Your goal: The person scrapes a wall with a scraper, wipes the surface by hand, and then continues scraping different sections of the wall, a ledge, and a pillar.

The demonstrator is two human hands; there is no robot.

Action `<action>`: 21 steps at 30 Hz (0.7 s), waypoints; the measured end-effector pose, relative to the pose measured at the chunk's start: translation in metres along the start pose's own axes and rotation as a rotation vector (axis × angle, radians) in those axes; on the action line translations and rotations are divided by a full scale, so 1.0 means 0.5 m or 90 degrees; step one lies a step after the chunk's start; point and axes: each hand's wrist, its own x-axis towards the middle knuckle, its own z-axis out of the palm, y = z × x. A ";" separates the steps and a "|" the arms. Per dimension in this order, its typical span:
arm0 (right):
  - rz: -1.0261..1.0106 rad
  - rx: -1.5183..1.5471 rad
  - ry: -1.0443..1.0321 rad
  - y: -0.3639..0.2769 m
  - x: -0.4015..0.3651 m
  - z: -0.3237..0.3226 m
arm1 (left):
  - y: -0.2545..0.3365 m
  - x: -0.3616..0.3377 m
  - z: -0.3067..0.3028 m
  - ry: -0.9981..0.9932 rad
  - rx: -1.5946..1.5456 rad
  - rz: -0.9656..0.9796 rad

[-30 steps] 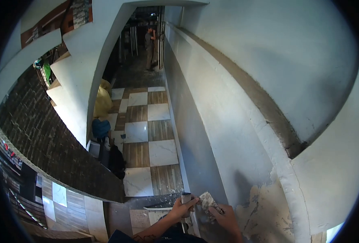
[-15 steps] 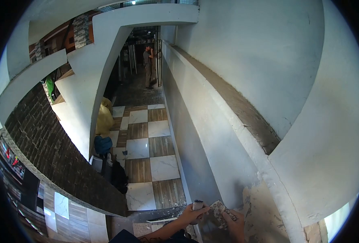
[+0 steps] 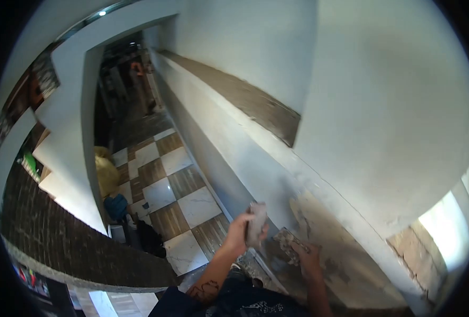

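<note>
The left hand (image 3: 239,231) is closed around a grey, flat-sided block (image 3: 256,224), with the block held roughly upright. The right hand (image 3: 309,260) pinches a flat piece (image 3: 286,244) between thumb and fingers; this piece is tilted and crusted with pale, crumbly material. The two held items are near each other and apart. The material of each cannot be determined. Both hands are positioned beyond the dark shirt (image 3: 245,305), beside the wall (image 3: 255,153), which has a rough, discoloured patch (image 3: 345,248) near the right hand. To the left, a checkered tile floor (image 3: 186,252) extends away, with a yellow bundle (image 3: 106,174) and a blue item (image 3: 116,206) along its far-left edge
</note>
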 end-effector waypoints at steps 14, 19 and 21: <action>0.003 -0.090 -0.128 0.030 -0.045 -0.025 | -0.029 0.057 0.081 -0.048 -0.049 0.029; 0.003 -0.108 -0.105 0.022 -0.054 -0.010 | -0.082 0.125 0.160 0.112 0.150 0.295; -0.038 -0.145 -0.082 0.067 -0.038 -0.027 | -0.123 0.162 0.162 0.133 0.131 0.373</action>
